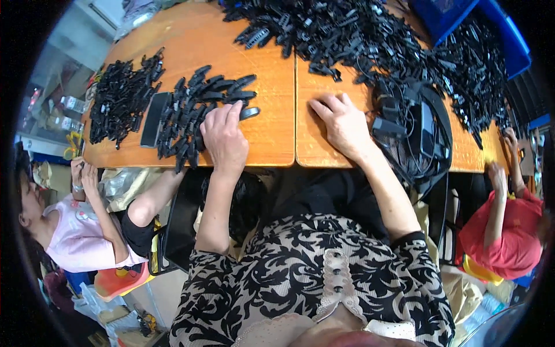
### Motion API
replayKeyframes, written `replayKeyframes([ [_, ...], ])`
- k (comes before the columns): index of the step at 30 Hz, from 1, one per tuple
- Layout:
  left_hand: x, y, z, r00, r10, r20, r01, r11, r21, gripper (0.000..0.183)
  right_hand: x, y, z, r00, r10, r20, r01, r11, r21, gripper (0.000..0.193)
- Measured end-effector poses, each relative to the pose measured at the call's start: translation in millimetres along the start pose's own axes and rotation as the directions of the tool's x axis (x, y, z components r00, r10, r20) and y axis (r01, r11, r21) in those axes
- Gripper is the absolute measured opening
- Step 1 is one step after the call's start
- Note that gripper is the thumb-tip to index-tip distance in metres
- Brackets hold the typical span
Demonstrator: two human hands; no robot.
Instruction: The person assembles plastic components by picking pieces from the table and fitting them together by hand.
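My left hand [224, 136] is over the near right side of a pile of long black plastic pieces [196, 95] on the table. Its fingers are bent and close together. By its fingertips lies a dark oval piece [250, 113] with a greyish edge; the palm hides whether they grip it. My right hand [345, 126] rests on the wooden tabletop [272, 63], right of the seam, palm down. Its fingers are a little bent and apart, and nothing shows in them. A black phone-like slab [155, 120] stands left of the pile.
A second heap of black parts [124, 95] lies far left, a large heap [347, 34] at the back. Right of my hand sits a black bag [413, 130] with cables. A blue bin [445, 17] tips in at back right. People sit left [87, 231] and right [506, 225].
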State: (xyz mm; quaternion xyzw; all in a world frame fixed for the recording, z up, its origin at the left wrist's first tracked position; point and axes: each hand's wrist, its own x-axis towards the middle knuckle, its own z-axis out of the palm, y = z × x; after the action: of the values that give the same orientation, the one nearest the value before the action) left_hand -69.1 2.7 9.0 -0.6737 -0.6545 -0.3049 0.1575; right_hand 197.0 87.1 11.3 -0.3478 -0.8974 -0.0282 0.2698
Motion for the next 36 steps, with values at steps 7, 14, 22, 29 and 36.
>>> replayKeyframes([
  [7,136,-36,66,0.968,-0.005,-0.25,-0.031,0.99,-0.139,0.039,-10,2,12,0.982,0.146,-0.118,-0.112,0.961,0.251,0.028],
  [14,208,-74,166,0.847,-0.305,0.436,0.344,0.939,-0.012,0.062,-3,-1,10,0.976,0.15,-0.159,-0.079,0.92,0.384,0.036],
  [22,135,17,138,0.944,-0.204,0.259,0.218,0.976,-0.023,0.061,-5,12,10,0.982,0.051,-0.183,0.015,0.94,0.34,0.025],
  [29,60,39,102,0.986,0.055,0.155,-0.014,0.968,-0.25,0.059,-18,-2,2,0.978,0.156,-0.136,-0.121,0.964,0.238,0.026],
  [36,35,48,65,0.997,0.048,0.054,-0.029,0.951,-0.308,0.026,-26,-3,2,0.969,0.176,-0.174,-0.152,0.978,0.146,0.024],
])
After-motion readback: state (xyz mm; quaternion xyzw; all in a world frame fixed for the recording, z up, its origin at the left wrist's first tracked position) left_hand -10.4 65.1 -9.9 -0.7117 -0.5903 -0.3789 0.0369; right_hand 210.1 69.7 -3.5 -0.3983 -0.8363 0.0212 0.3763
